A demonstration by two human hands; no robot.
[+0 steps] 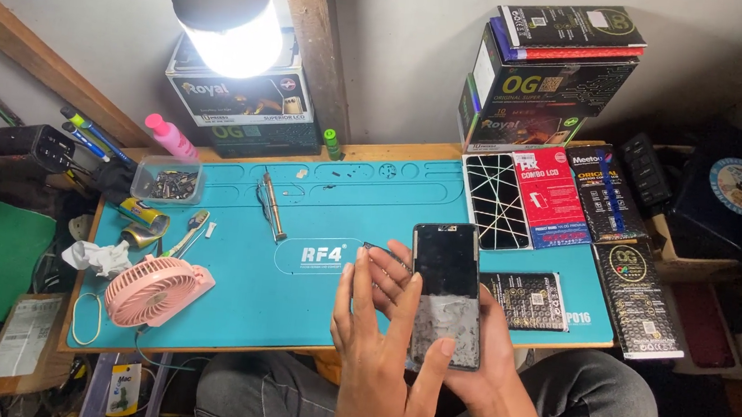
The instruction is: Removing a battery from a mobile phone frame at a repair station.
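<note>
A dark smartphone (447, 284) with a smudged glass face is held upright over the front edge of a teal work mat (308, 293). My right hand (486, 374) cradles it from beneath, its fingers showing past the phone's left side. My left hand (375, 354) is at the phone's lower left, with the thumb pressed on the bottom of the glass. A small dark part (376, 249) lies on the mat just beyond the fingertips.
On the mat are a pink handheld fan (150, 289), tweezers and a metal tool (272, 203), a clear box of screws (167, 182) and a black packet (527, 298). Flat packages (571, 201) lie on the right, stacked boxes (537, 79) at the back. A lit bulb (231, 18) hangs overhead.
</note>
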